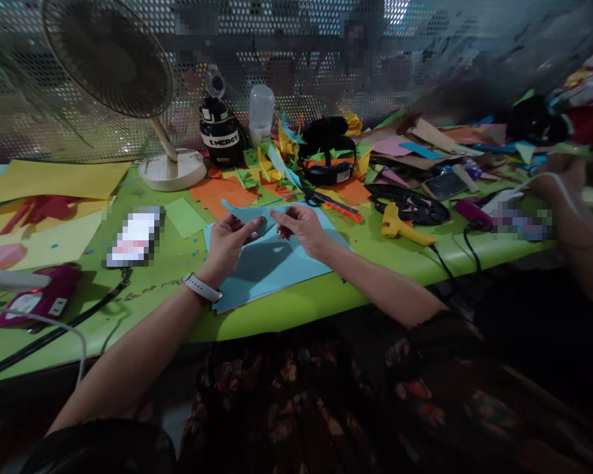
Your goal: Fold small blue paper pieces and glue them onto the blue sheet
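A small folded piece of blue paper [251, 214] is held up between my two hands. My left hand [228, 242] pinches its left side between thumb and fingers; a light band circles that wrist. On the right side of the piece, the thumb and fingers of my right hand [300, 230] close on its edge. Below both hands lie larger blue sheets [277, 273], flat at the table's front edge. Scissors with an orange part [338, 207] rest just beyond my right hand.
A phone [134, 237] and a green paper square [184, 218] lie to the left, near a white fan [172, 170]. A yellow glue gun [405, 227] lies to the right. Folded paper scraps and a black bottle [222, 135] stand behind. Another person's hand [561, 181] is at far right.
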A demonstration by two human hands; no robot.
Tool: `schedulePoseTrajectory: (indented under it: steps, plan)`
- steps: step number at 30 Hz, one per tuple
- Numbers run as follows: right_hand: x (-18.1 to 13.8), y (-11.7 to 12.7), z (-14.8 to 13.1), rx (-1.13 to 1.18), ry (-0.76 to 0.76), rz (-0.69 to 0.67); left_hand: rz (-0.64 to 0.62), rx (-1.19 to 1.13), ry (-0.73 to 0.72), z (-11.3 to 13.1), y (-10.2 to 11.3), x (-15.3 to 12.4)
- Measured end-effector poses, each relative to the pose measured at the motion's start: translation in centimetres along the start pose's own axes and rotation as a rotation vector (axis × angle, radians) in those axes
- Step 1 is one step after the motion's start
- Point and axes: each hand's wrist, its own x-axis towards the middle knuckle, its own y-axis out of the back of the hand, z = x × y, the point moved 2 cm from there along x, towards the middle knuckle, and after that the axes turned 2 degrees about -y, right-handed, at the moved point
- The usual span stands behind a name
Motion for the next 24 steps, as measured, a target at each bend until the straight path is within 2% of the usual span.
schedulePoseTrajectory:
  steps: [10, 24]
  plan:
    - [0.41, 0.24, 0.49, 0.026, -0.047, 0.009, 0.034, 0.058, -0.033, 0.26, -0.17, -0.03]
    - [0.44, 0.33, 0.44, 0.029, -0.033, -0.01, 0.032, 0.043, -0.004, -0.02, 0.1, 0.05]
